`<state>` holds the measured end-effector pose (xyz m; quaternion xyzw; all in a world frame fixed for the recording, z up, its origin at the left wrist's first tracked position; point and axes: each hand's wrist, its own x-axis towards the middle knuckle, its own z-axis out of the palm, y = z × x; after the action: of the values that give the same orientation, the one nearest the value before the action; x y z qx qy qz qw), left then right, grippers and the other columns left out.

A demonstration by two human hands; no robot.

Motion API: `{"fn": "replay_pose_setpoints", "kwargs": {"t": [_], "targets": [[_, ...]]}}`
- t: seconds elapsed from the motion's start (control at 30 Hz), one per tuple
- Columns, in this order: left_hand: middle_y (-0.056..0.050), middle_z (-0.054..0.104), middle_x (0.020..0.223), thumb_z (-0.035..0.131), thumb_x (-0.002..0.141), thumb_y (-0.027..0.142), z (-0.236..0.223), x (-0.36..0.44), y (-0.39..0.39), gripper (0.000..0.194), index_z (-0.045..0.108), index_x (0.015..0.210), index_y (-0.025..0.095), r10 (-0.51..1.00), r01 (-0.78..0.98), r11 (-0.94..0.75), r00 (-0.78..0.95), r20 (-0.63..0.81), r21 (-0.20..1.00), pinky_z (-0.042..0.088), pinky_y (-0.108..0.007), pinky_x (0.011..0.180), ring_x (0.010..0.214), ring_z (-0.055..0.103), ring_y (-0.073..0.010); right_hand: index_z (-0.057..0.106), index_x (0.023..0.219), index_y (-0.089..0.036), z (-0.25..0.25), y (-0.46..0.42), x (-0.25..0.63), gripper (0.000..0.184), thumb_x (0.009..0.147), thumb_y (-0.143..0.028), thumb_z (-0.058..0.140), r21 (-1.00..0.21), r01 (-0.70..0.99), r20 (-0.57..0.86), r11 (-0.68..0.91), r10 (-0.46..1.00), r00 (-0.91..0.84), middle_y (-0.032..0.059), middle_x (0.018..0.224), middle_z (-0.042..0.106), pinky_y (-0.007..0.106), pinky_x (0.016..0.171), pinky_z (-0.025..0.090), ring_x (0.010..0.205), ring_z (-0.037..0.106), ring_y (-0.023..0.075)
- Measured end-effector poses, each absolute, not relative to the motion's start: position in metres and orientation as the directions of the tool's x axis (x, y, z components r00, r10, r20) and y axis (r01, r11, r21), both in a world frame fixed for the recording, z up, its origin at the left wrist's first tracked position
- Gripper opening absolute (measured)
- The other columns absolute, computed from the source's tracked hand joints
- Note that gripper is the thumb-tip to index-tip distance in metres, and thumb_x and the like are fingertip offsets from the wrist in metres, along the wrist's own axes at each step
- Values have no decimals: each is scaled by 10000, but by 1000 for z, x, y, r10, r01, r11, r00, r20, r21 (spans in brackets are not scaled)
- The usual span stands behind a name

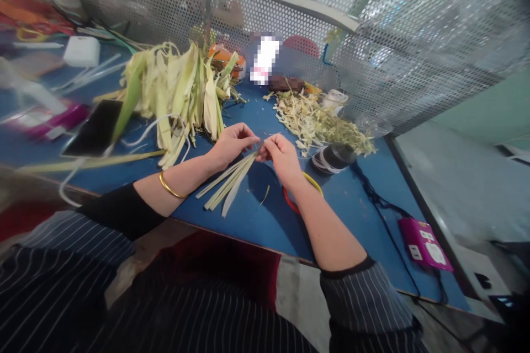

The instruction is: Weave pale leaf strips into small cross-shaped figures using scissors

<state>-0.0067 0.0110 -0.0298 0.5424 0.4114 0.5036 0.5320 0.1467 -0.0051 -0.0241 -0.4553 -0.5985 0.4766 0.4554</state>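
Observation:
A small bundle of narrow corn husk strips (234, 182) fans out toward the table's front edge. My right hand (284, 159) is closed in a pinch around the bundle's gathered upper end. Just to its left, my left hand (232, 144) has thumb and fingertips pressed together; whatever lies between them is too small to make out. The fingertips of both hands nearly meet above the strips. Partly hidden by my right wrist, a red and yellow ring-shaped thing (291, 201) rests on the blue table (265, 226). A short green sliver (266, 194) lies near the strips.
Behind my left hand is a pile of corn husks (165, 83); a heap of shredded husk (306, 116) lies at back right. A dark spool with white thread (333, 159), a phone (95, 127) with cable and a purple box (425, 244) surround the work. A perforated metal screen (281, 16) stands behind.

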Motion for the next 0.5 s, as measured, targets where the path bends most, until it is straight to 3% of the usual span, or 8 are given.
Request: {"fn": "replay_pose_setpoints", "kwargs": {"t": [0.17, 0.33, 0.5], "targets": [[25, 550, 652, 714, 695, 229, -31, -5, 12, 183, 553, 667, 148, 967, -101, -236, 75, 244, 966, 391, -228, 631, 621, 483, -77, 467, 773, -208, -24, -6, 146, 158, 849, -331, 530, -987, 80, 121, 140, 971, -205, -49, 602, 571, 267, 568, 503, 523, 588, 106], [19, 553, 648, 726, 686, 265, -31, -4, 11, 200, 566, 667, 145, 976, -84, -202, 70, 208, 976, 389, -233, 627, 618, 480, -83, 495, 871, -209, -25, -8, 144, 124, 818, -297, 565, -988, 48, 133, 150, 957, -258, -72, 573, 563, 275, 579, 512, 509, 583, 108], [8, 572, 695, 727, 699, 257, -24, -3, 4, 195, 574, 730, 140, 983, -123, -151, 87, 162, 981, 408, -216, 624, 644, 511, -80, 515, 749, -199, -25, -8, 146, 153, 814, -325, 570, -988, 65, 119, 140, 957, -264, -61, 574, 551, 250, 557, 493, 509, 570, 95]]}}
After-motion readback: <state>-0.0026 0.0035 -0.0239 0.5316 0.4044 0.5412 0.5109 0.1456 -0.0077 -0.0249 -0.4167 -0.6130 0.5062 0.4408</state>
